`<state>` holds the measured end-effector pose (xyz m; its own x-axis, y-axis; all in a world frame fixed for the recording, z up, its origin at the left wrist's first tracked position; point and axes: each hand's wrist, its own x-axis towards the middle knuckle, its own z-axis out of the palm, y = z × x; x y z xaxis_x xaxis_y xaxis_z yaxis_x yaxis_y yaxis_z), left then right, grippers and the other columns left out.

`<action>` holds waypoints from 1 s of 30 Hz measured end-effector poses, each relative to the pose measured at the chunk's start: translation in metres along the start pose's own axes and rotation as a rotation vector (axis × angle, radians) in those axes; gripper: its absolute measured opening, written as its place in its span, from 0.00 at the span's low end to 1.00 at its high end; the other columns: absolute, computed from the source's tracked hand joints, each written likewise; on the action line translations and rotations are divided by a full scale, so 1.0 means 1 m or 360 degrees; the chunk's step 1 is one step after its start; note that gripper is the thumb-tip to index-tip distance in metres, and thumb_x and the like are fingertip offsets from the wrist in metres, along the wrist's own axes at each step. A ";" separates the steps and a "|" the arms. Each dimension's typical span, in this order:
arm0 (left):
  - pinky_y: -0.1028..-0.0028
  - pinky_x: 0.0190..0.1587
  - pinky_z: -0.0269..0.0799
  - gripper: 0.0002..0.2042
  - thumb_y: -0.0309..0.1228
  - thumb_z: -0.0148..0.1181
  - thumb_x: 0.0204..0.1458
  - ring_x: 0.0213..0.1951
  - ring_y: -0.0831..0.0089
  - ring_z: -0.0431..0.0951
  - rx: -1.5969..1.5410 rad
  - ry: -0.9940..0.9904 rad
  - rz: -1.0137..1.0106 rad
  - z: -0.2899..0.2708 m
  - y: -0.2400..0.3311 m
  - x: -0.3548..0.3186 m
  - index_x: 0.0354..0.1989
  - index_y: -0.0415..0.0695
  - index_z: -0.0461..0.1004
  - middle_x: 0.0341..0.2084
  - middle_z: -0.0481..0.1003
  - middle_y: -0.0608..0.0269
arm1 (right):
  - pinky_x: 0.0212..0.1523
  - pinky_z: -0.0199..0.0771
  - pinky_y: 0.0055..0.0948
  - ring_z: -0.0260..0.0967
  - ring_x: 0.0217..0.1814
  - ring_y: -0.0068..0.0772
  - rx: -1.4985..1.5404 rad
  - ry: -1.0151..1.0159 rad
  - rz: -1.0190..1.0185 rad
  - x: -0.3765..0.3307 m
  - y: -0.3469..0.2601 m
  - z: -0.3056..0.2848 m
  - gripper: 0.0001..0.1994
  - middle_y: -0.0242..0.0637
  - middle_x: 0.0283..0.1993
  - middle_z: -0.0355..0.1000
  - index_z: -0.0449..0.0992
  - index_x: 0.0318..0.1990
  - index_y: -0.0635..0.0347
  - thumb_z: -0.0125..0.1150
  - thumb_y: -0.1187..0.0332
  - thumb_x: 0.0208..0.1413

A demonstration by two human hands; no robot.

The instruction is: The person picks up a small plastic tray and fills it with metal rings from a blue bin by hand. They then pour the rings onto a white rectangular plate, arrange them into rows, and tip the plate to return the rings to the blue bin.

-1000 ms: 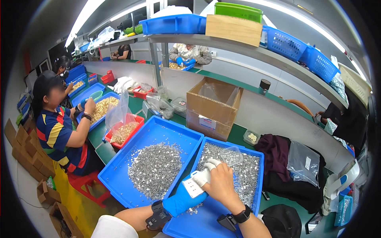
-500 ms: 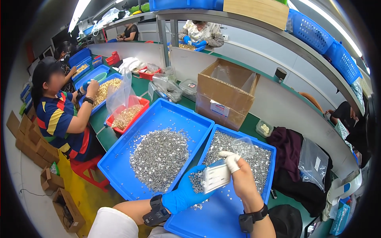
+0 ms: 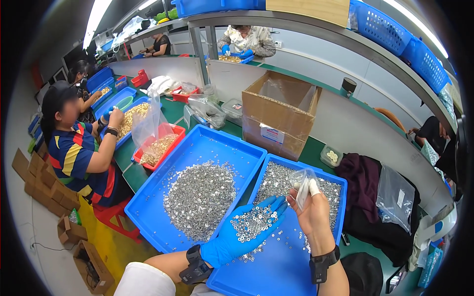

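Note:
My left hand [image 3: 222, 246], in a blue glove, lies palm up with fingers stretched out. A layer of small silver metal rings [image 3: 254, 223] rests on its palm and fingers. My right hand [image 3: 312, 212] has white covers on some fingertips and holds a small clear plastic box [image 3: 302, 190], tilted, just above the left fingertips; whether anything is in it I cannot tell. Beneath both hands is a blue tray [image 3: 232, 276] with more rings scattered and heaped at its far part. To its left stands a second blue tray [image 3: 148, 209] with a large pile of rings [image 3: 200, 197].
A cardboard box [image 3: 276, 123] stands behind the trays. Dark clothing [image 3: 375, 237] and a plastic bag [image 3: 395, 197] lie on the right. A red tray [image 3: 180, 132] of gold-coloured parts stands at the left, near a seated person [image 3: 74, 148]. A metal shelf [image 3: 296, 24] spans above.
My right hand has drawn the plastic box up and right, off my left palm. The left palm has come into sight with rings spread over it, its fingers stretched out.

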<state>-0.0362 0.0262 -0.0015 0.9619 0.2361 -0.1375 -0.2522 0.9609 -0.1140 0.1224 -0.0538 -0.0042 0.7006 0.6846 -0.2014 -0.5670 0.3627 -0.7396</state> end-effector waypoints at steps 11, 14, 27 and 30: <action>0.60 0.64 0.43 0.26 0.29 0.38 0.52 0.62 0.57 0.50 -0.0092 0.0028 -0.0036 0.003 -0.002 0.000 0.61 0.37 0.47 0.59 0.52 0.48 | 0.36 0.73 0.33 0.69 0.35 0.33 -0.0001 -0.0025 -0.0053 0.003 0.002 -0.002 0.13 0.40 0.35 0.69 0.66 0.41 0.62 0.41 0.62 0.60; 0.60 0.64 0.43 0.26 0.29 0.38 0.52 0.62 0.58 0.50 -0.0114 0.0025 -0.0050 0.004 -0.002 0.000 0.61 0.37 0.47 0.59 0.51 0.48 | 0.35 0.73 0.33 0.69 0.34 0.33 -0.0006 -0.0029 -0.0063 0.003 0.002 -0.001 0.13 0.40 0.34 0.69 0.66 0.42 0.62 0.41 0.62 0.60; 0.61 0.64 0.45 0.25 0.30 0.38 0.53 0.62 0.58 0.51 -0.0069 -0.0001 -0.0055 0.002 -0.002 0.000 0.61 0.37 0.48 0.59 0.52 0.47 | 0.38 0.72 0.32 0.69 0.35 0.31 -0.0008 -0.0036 -0.0005 -0.001 -0.002 0.001 0.13 0.36 0.34 0.70 0.68 0.39 0.60 0.42 0.60 0.60; 0.62 0.64 0.45 0.25 0.30 0.39 0.53 0.62 0.58 0.51 -0.0031 -0.0008 -0.0083 0.005 -0.002 -0.002 0.61 0.37 0.48 0.59 0.52 0.48 | 0.38 0.71 0.31 0.69 0.35 0.30 0.0000 -0.0053 -0.0003 0.000 0.000 0.000 0.13 0.35 0.34 0.70 0.68 0.38 0.59 0.43 0.60 0.59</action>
<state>-0.0370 0.0244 0.0036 0.9743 0.1865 -0.1261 -0.2036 0.9690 -0.1399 0.1222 -0.0539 -0.0036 0.6867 0.7047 -0.1785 -0.5658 0.3639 -0.7399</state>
